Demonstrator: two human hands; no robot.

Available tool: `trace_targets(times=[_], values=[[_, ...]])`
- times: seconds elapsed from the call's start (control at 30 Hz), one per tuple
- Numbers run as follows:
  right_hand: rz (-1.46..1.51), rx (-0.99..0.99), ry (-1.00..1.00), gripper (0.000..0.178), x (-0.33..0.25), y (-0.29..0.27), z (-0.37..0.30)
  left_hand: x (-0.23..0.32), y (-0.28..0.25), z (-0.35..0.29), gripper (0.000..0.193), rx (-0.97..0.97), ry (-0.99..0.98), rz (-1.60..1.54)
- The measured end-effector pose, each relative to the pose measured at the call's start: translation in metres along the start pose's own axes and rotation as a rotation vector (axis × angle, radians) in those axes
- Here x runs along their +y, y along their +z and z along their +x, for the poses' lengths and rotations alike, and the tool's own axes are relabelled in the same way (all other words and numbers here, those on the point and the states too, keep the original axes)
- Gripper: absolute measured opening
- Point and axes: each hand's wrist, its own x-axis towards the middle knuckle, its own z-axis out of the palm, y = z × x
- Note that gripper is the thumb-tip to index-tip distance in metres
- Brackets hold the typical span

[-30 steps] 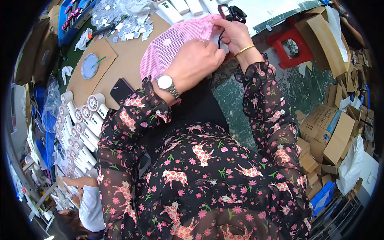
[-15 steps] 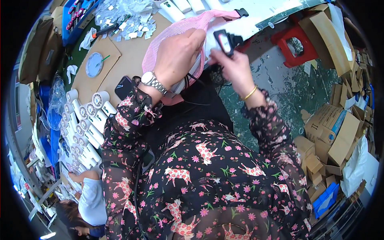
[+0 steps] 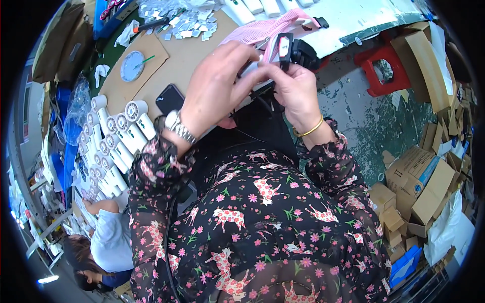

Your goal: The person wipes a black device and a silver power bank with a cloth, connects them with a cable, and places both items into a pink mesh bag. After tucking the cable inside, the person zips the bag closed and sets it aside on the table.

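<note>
step: fitting black part [image 3: 298, 50] at pink mesh [image 3: 252, 34] | left hand [image 3: 222, 86] grip pinching mesh | right hand [image 3: 295, 88] grip pinching part | next likely needs steady alignment

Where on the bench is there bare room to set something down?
Bare brown board lies between the round grey disc, the black phone and the pink mesh. It is crowded along the left with white tubes, and at the top with small silver pieces.

Pink mesh cloth [image 3: 262, 31], glossy black plastic device [image 3: 295, 50]
</note>
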Motion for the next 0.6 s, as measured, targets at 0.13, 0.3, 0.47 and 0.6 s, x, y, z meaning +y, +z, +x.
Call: trace_targets(times=[0.13,0.3,0.47,0.6], values=[[-0.013,0.033,0.054,0.016,0.007,0.020,-0.013,0.014,-0.030,-0.045,0.022,-0.045,0.055,0.225],[-0.065,0.027,-0.095,0.018,0.001,0.025,-0.011,0.012,-0.024,-0.061,0.018,0.010,-0.053,0.230],[-0.108,0.071,0.029,0.019,-0.001,0.013,-0.001,-0.010,-0.048,-0.070,0.016,-0.137,0.005,0.163],[-0.105,0.047,0.043,0.020,-0.001,0.017,-0.003,-0.013,-0.048,-0.066,0.016,-0.133,0.060,0.256]])
